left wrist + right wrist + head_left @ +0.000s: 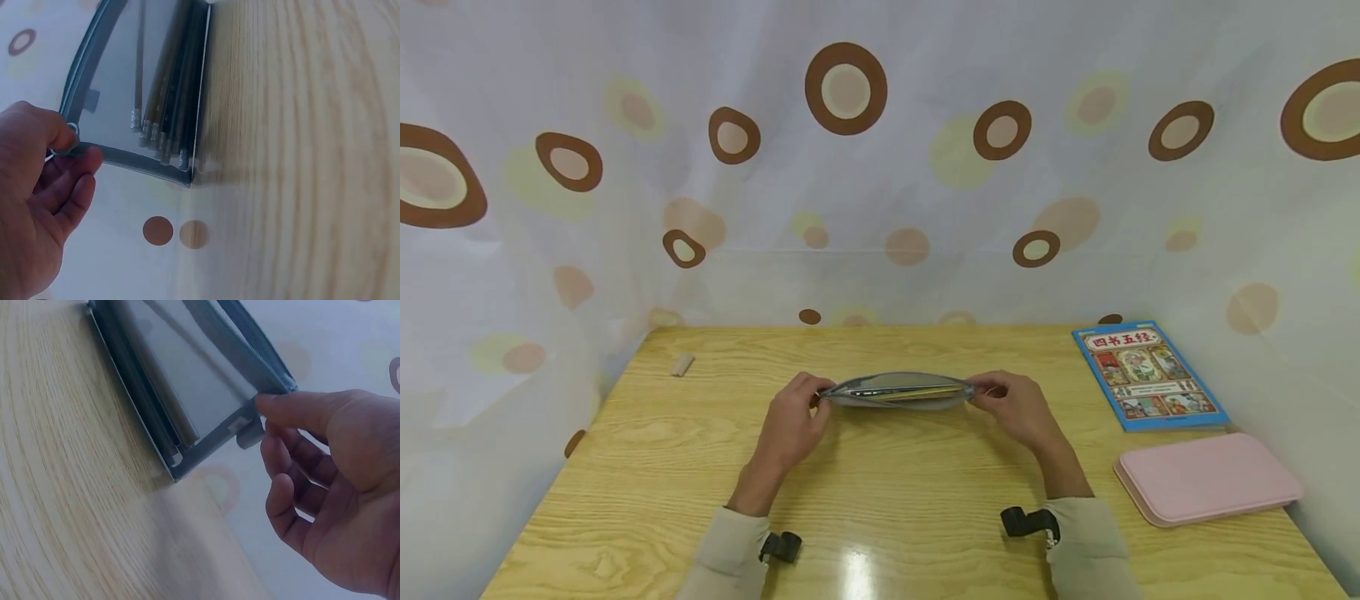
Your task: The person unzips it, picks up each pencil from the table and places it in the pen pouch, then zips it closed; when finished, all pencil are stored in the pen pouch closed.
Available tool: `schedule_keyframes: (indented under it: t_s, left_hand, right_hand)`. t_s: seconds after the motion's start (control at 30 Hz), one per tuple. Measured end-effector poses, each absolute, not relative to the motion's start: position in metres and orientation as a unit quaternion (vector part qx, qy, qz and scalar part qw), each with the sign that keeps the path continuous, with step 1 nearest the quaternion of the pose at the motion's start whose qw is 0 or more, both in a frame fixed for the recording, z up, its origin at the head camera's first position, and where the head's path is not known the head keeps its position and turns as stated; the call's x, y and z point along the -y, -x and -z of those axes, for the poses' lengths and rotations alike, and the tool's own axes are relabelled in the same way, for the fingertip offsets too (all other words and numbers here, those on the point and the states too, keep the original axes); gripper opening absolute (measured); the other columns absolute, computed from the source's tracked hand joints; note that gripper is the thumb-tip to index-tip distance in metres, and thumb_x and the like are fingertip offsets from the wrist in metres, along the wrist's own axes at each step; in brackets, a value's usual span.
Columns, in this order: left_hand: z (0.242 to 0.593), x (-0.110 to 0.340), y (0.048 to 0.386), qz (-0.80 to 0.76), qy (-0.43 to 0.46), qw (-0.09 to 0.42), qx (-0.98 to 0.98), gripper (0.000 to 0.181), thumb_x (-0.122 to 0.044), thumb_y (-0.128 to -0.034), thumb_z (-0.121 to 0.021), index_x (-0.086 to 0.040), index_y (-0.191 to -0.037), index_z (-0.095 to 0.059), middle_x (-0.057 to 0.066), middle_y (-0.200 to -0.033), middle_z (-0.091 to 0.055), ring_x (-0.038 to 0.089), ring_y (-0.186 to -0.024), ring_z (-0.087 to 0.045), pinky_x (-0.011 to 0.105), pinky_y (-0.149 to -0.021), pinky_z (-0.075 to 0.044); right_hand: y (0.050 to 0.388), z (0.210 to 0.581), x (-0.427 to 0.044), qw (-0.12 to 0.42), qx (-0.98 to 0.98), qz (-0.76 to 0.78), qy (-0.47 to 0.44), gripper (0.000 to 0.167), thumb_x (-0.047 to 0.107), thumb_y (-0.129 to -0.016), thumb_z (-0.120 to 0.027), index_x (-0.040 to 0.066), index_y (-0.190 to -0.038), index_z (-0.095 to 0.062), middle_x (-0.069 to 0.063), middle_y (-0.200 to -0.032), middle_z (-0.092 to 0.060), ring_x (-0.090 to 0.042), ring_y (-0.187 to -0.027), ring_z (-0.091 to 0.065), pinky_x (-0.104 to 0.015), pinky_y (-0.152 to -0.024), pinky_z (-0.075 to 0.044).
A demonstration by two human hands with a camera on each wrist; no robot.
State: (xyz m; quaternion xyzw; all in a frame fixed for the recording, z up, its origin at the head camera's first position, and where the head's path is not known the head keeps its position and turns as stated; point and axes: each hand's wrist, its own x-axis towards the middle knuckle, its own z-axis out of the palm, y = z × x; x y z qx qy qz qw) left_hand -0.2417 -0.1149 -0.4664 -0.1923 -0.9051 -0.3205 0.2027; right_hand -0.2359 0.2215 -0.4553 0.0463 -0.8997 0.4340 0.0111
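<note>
A see-through pencil pouch (895, 402) with grey edging and a zipper stands on its long edge at the middle of the table, its top parted. Several pencils (164, 125) with metal-ringed ends lie along its bottom, visible through the clear side. My left hand (792, 423) pinches the pouch's left top corner, close to a ring at the zipper end in the left wrist view. At the opposite top corner, my right hand (1017, 408) pinches the edging between thumb and index finger, beside a small fabric tab (251, 432). The other right fingers are loosely curled.
On the right side of the table (625, 500) lie a blue-bordered book (1152, 377) and, nearer to me, a pink case (1213, 479). A small beige block (682, 365) lies at the far left. A dotted curtain (910, 192) surrounds the table's back and sides.
</note>
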Motion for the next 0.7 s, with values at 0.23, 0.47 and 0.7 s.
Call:
schedule_keyframes:
  t_s: [0.23, 0.47, 0.7]
  left_hand:
    - [0.4643, 0.1169, 0.2423, 0.389, 0.174, 0.183, 0.886, 0.023, -0.003, -0.0906, -0.056, -0.009, -0.11, -0.067, 0.005, -0.102, -0.063, 0.012, -0.077, -0.066, 0.028, -0.068, -0.053]
    - [0.4591, 0.1198, 0.2425, 0.51, 0.139, 0.116, 0.841, 0.023, -0.005, -0.0948, -0.052, -0.011, -0.113, -0.065, 0.007, -0.099, -0.066, 0.028, -0.075, -0.068, 0.024, -0.053, -0.043]
    - [0.4596, 0.1215, 0.2422, 0.522, 0.148, 0.067, 0.838, 0.036, 0.006, -0.0902, -0.047, -0.005, -0.123, -0.059, 0.009, -0.114, -0.062, 0.02, -0.086, -0.068, 0.028, -0.069, -0.048]
  right_hand:
    - [0.2378, 0.4579, -0.2212, 0.04, 0.898, -0.429, -0.09, 0.02, 0.018, -0.093, -0.064, 0.013, -0.112, -0.066, -0.007, -0.111, -0.062, -0.024, -0.096, -0.062, -0.036, -0.077, -0.051]
    - [0.2354, 0.4532, -0.2221, 0.017, 0.876, -0.473, -0.092, 0.019, 0.025, -0.096, -0.06, 0.012, -0.11, -0.064, -0.009, -0.098, -0.066, -0.03, -0.089, -0.061, -0.034, -0.073, -0.047]
    - [0.234, 0.4544, -0.2237, -0.003, 0.868, -0.491, -0.077, 0.02, 0.025, -0.095, -0.061, 0.01, -0.107, -0.064, -0.008, -0.096, -0.065, -0.028, -0.09, -0.061, -0.035, -0.074, -0.048]
